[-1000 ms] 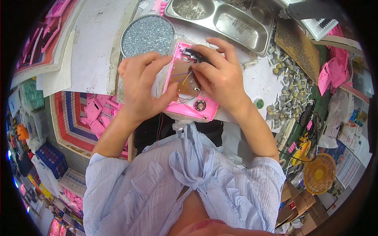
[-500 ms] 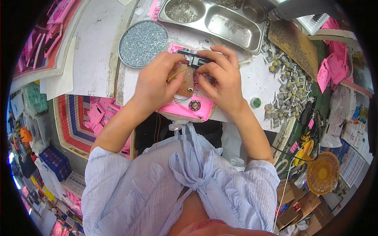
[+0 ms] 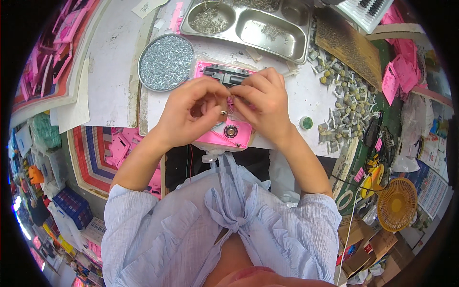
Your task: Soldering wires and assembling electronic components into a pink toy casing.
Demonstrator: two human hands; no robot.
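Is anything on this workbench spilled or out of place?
Yes: small grey metal parts lie scattered loose on the bench right of the hands, not in the steel tray. The round dish of screws looks tidy.

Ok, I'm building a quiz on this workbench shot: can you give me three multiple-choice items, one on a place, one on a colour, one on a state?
1. Where is the round tin of small metal parts?
A. left of the steel tray
B. on the floor
C. right of the fan

2. What colour is the plastic housing under the hands?
A. green
B. pink
C. black

3. How are the left hand and right hand?
A. resting apart
B. fingertips together over the housing
C. one inside the steel tray

Key: A, the tin lies just left of the tray; B, its edges show pink; B, the fingers meet above it.
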